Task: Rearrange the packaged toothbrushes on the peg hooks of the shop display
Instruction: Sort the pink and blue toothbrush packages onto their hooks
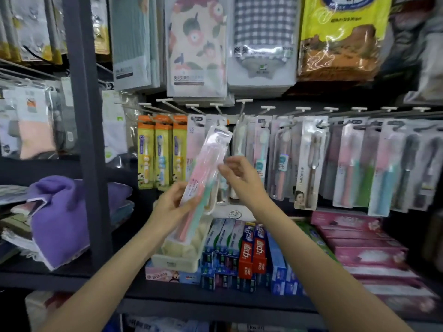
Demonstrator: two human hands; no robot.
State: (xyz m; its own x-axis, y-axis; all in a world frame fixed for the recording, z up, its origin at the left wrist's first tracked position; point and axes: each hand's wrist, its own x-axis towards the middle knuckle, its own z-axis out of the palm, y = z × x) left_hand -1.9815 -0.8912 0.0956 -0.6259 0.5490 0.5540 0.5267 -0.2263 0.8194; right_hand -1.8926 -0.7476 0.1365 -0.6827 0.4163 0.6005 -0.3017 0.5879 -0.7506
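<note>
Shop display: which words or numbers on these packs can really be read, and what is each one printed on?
"LMK": sideways on the white toothbrush pack.
"中": large white character on the red toothpaste boxes.
"尚美": label of the checked cloth pack.
Everything else, including the toothbrush pack in hand, is too blurred.

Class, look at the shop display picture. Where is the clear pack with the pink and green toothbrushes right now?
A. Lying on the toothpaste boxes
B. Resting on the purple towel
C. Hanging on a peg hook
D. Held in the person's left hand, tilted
D: the left hand grips the lower part of the toothbrush pack, which leans off the hooks, while the right hand touches its edge.
</note>
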